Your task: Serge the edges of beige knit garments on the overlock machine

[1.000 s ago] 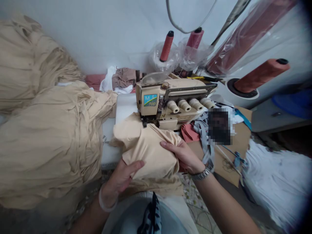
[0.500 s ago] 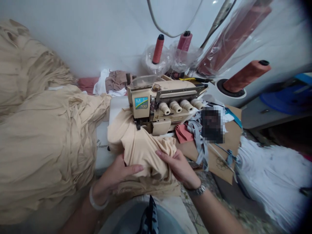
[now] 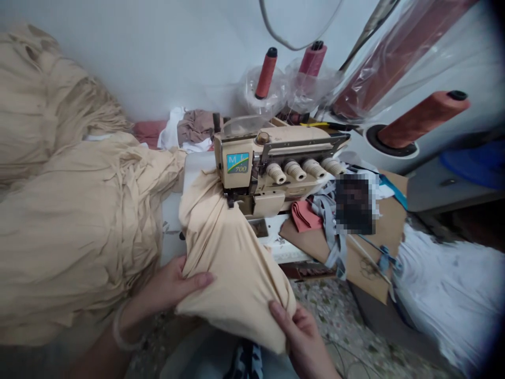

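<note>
A beige fabric piece [image 3: 232, 263] stretches from under the presser foot of a cream sewing machine [image 3: 303, 142] down toward me. My left hand [image 3: 179, 284] grips its left side, thumb on top and fingers hidden beneath. At the lower right corner, my right hand [image 3: 298, 329] pinches the edge between thumb and curled fingers. The cloth is spread fairly taut between both hands and the machine. Part of it also lies over the machine's left arm.
Large heaps of beige cloth [image 3: 74, 226] fill the left side. Thread cones [image 3: 426, 121] stand behind and right of the machine. Cardboard [image 3: 374, 268] carries grey strips [image 3: 333, 231] and a folded coral cloth [image 3: 304, 216]. White fabric [image 3: 445, 289] is piled at the right.
My right hand has moved down toward me, drawing the bunched beige fabric out flat. My left hand has shifted slightly left and down. The whole view has shifted a little.
</note>
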The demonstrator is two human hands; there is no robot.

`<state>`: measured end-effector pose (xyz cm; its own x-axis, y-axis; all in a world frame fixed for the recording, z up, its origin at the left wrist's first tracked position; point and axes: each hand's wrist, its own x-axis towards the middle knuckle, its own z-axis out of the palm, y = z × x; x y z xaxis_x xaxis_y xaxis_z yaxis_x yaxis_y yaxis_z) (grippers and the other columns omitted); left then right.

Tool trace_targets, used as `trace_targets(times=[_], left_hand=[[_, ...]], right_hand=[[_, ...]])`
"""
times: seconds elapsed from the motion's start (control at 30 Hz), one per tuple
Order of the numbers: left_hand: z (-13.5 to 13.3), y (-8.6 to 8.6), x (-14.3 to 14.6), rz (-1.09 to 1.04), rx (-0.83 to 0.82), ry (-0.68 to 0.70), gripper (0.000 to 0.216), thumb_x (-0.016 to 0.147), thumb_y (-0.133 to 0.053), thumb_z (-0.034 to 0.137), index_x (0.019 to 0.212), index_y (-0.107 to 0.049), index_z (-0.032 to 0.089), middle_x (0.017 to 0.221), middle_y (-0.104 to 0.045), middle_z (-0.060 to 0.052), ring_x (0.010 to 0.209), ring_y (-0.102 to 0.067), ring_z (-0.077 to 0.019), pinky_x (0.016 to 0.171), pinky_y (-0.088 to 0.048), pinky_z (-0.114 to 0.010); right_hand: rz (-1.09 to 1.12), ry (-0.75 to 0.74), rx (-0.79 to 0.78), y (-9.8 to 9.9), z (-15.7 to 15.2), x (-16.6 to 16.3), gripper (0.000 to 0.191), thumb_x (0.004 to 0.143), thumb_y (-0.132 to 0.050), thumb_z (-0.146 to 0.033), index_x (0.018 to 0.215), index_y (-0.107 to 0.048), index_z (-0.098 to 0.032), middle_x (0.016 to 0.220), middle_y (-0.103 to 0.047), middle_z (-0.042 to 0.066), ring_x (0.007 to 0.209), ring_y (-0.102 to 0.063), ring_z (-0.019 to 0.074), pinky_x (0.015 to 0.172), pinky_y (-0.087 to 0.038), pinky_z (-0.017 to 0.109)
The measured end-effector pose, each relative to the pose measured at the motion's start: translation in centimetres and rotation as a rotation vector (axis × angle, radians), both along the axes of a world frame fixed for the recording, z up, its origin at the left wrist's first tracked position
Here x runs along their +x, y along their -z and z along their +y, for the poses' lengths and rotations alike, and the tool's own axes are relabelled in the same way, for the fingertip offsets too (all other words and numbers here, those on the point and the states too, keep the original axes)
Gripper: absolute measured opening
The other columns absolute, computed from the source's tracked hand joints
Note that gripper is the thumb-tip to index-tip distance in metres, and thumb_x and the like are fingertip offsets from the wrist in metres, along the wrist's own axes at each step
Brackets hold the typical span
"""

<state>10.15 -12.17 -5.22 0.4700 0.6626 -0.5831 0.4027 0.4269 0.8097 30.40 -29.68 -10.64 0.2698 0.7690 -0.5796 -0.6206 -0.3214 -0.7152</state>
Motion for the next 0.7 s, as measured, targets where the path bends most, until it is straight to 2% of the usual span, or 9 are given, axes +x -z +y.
trace_targets(times=[0.17,0.3,0.43,0.53,0.6,0.7], left_hand=[[0.5,-0.9,-0.3,0.061,0.285,-0.070,0.043,0.070,-0.080,0.050,0.098,-0.075,0.017,0.094,-0.079,-0.007,0.083,-0.073,-0.0276,0.068,-0.059,-0.032],[2.8,-2.4,0.3,0.191,0.532,-0.090,0.049,0.073,-0.076,0.055,0.103,-0.073,0.017,0.096,-0.079,-0.007,0.084,-0.072,-0.0272,0.069,-0.058,-0.032],[5.1,-3.6,1.2,0.378,0.754,-0.068,0.048,0.077,-0.069,0.060,0.099,-0.072,0.017,0.089,-0.077,-0.007,0.079,-0.071,-0.0278,0.066,-0.055,-0.032],[5.7,-3.6,1.5,0.451,0.880,-0.053,0.046,0.080,-0.065,0.058,0.100,-0.070,0.017,0.087,-0.075,-0.008,0.080,-0.071,-0.0287,0.068,-0.054,-0.034],[5.7,-3.2,1.8,0.479,0.979,-0.061,0.046,0.082,-0.065,0.055,0.107,-0.066,0.016,0.089,-0.074,-0.008,0.081,-0.070,-0.0282,0.070,-0.055,-0.035],[5.8,-2.7,2.5,0.472,1.324,-0.148,0.059,0.081,-0.071,0.046,0.127,-0.053,0.013,0.112,-0.067,-0.014,0.100,-0.066,-0.0297,0.083,-0.054,-0.040]], right_hand=[[-0.065,-0.020,0.026,0.7,0.3,-0.2,0.040,0.069,-0.085,-0.051,0.097,-0.078,-0.022,0.098,-0.079,0.010,0.089,-0.073,0.0308,0.081,-0.059,0.043],[-0.114,0.036,0.073,0.6,2.8,-1.0,0.038,0.070,-0.084,-0.050,0.096,-0.077,-0.023,0.098,-0.079,0.009,0.090,-0.073,0.0290,0.083,-0.058,0.041],[-0.168,0.067,0.156,-0.4,5.9,-1.0,0.038,0.072,-0.083,-0.050,0.097,-0.075,-0.023,0.104,-0.078,0.008,0.096,-0.071,0.0287,0.090,-0.056,0.042],[-0.200,0.098,0.223,-1.1,8.6,0.4,0.038,0.074,-0.082,-0.049,0.100,-0.074,-0.022,0.109,-0.077,0.008,0.103,-0.070,0.0292,0.096,-0.053,0.043],[-0.201,0.174,0.267,-1.4,10.6,1.6,0.038,0.074,-0.081,-0.048,0.100,-0.073,-0.022,0.110,-0.076,0.007,0.106,-0.069,0.0280,0.099,-0.052,0.042],[-0.215,0.283,0.330,-1.5,13.1,2.6,0.039,0.074,-0.080,-0.049,0.102,-0.070,-0.023,0.111,-0.075,0.005,0.110,-0.067,0.0256,0.101,-0.050,0.039]])
